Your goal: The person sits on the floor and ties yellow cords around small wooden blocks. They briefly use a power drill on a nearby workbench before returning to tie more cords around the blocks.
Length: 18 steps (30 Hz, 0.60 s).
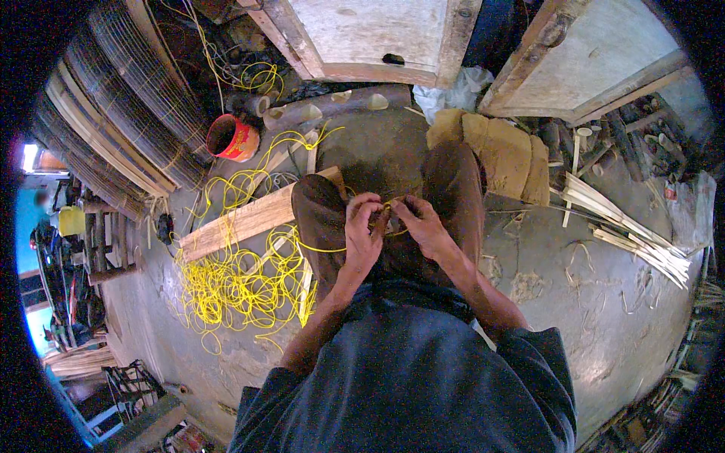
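Note:
My left hand point(364, 230) and my right hand point(421, 225) meet above my lap, between my knees. Both pinch a thin yellow cord point(325, 250), which runs from the left hand across my thigh toward the floor. The fingertips of both hands are close together, and a small brownish piece shows between them, too small to name. To the left a big loose tangle of yellow cord point(226, 294) lies on the floor. Beside my left knee a wooden plank point(242, 225) slants over the floor, with cord loops around it.
A red bucket point(233, 139) stands at the far left, near rolled slatted mats point(128, 98). Flattened cardboard point(491, 151) lies beyond my right knee. Pale wood strips point(634, 234) lie at the right. Wood-framed panels point(377, 38) lean at the back, behind a log point(340, 106).

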Tool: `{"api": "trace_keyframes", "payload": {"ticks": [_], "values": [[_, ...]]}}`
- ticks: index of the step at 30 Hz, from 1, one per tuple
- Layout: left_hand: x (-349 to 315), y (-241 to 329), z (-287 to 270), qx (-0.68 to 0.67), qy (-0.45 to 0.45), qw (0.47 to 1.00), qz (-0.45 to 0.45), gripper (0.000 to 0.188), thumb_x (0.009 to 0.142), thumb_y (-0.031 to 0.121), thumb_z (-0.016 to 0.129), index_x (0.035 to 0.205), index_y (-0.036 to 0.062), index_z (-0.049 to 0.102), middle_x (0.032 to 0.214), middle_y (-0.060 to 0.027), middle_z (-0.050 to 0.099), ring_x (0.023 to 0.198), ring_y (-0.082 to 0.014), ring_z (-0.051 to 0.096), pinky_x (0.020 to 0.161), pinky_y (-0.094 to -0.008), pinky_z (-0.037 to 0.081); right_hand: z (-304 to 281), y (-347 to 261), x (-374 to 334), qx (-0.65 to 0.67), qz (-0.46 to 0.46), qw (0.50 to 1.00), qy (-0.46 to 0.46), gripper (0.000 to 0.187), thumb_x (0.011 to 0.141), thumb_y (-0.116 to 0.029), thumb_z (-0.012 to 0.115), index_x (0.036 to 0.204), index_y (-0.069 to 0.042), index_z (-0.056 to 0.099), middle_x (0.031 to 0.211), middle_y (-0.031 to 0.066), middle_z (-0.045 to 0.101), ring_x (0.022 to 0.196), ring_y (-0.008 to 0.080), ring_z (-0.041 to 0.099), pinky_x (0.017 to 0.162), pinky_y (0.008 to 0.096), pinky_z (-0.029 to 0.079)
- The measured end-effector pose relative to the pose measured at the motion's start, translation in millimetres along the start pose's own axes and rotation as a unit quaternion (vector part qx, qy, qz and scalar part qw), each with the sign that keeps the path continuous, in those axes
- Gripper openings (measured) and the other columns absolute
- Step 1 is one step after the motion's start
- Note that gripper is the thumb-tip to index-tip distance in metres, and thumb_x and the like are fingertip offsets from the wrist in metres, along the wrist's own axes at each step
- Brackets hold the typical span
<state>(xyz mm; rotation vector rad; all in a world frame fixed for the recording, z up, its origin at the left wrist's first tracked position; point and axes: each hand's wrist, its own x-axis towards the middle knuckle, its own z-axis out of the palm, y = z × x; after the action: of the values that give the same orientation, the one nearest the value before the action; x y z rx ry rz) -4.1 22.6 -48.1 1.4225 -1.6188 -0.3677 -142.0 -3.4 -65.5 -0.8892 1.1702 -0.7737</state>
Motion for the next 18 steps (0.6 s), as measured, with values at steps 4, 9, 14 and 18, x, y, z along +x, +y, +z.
{"api": "trace_keyframes", "payload": {"ticks": [4, 9, 14, 18], "values": [[-4, 3, 1, -0.242, -0.056, 0.928, -0.278, 0.015, 0.087, 0.012, 0.059, 0.099, 0.0027, 0.06, 0.092, -0.0036, 0.061, 0.092, -0.0127, 0.054, 0.079, -0.027, 0.043, -3, 9, 11, -0.064, -0.068, 0.996, 0.004, 0.025, 0.089, -0.023, 0.06, 0.092, 0.001, 0.064, 0.084, 0.0038, 0.062, 0.078, 0.0105, 0.053, 0.069, 0.0266, 0.043], [0, -4, -25, -0.415, -0.114, 0.808, -0.402, 0.023, 0.088, 0.019, 0.059, 0.105, 0.004, 0.062, 0.093, 0.0007, 0.059, 0.092, -0.0065, 0.05, 0.085, -0.022, 0.037, -1, -7, 10, -0.158, -0.092, 0.983, -0.003, 0.025, 0.089, -0.021, 0.06, 0.09, 0.003, 0.063, 0.079, 0.0065, 0.063, 0.074, 0.0111, 0.054, 0.067, 0.0286, 0.044], [16, -20, -43, -0.564, -0.097, 0.734, -0.365, 0.022, 0.088, 0.025, 0.059, 0.097, 0.0052, 0.064, 0.119, -0.0095, 0.058, 0.106, -0.0167, 0.052, 0.096, -0.0318, 0.035, -13, 49, 45, -0.219, -0.137, 0.962, 0.092, 0.026, 0.088, -0.024, 0.06, 0.098, 0.001, 0.062, 0.086, 0.0123, 0.065, 0.079, 0.0203, 0.06, 0.071, 0.0352, 0.048], [33, 11, -64, -0.633, -0.003, 0.664, -0.399, 0.031, 0.096, 0.032, 0.044, 0.081, 0.0094, 0.06, 0.13, -0.0144, 0.051, 0.127, -0.0255, 0.04, 0.107, -0.0428, 0.029, -14, 5, 30, -0.129, -0.087, 0.987, 0.034, 0.028, 0.09, -0.023, 0.06, 0.096, 0.003, 0.064, 0.081, 0.006, 0.064, 0.076, 0.0116, 0.054, 0.069, 0.0268, 0.044]]}}
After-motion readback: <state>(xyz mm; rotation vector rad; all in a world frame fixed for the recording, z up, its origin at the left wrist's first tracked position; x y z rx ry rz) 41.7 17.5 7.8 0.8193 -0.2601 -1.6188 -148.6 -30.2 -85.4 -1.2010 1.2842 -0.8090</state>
